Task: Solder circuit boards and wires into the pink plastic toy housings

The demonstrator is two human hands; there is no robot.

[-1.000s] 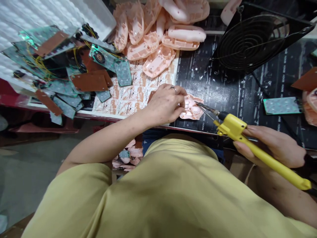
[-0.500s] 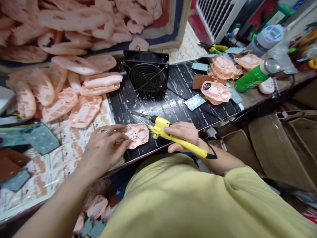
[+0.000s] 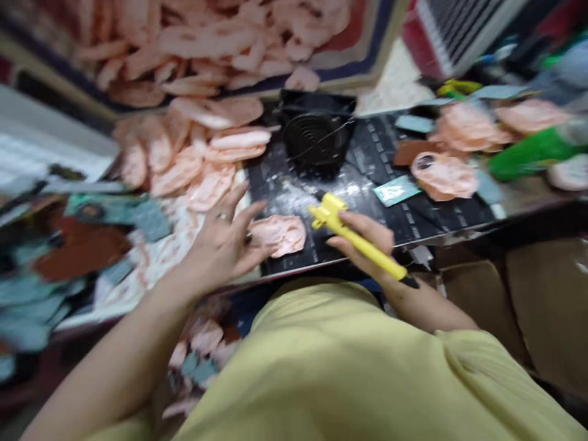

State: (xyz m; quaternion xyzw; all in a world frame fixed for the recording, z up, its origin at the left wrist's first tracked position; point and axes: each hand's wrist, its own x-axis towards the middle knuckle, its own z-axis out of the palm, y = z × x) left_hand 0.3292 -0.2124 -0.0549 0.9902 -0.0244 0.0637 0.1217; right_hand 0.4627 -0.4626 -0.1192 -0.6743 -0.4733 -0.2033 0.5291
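My right hand (image 3: 367,236) is wrapped round the handle of a yellow soldering gun (image 3: 362,245), its front end raised to the left over the black mat (image 3: 349,190). Motion blur hides most of the gun's tip. Lying on the mat near its front edge is a pink moulded plastic shell (image 3: 288,236), inner side up. My left hand (image 3: 223,242) is just left of this shell with its fingers spread. Its fingertips overlap the shell's left edge; whether they touch it I cannot tell. A small dark spot shows by one finger, too blurred to name.
Behind the shell stands a black fan (image 3: 316,131). Pink shells (image 3: 184,162) are heaped at the left, below a large bin rim (image 3: 386,49). Green circuit boards (image 3: 151,219) lie farther left. On the right are a small board (image 3: 395,190), more shells (image 3: 448,176) and a green bottle (image 3: 528,153).
My left hand's fingers have spread apart from their bent position at the shell. The soldering gun's front has drawn back from above the shell. The view has swung left.
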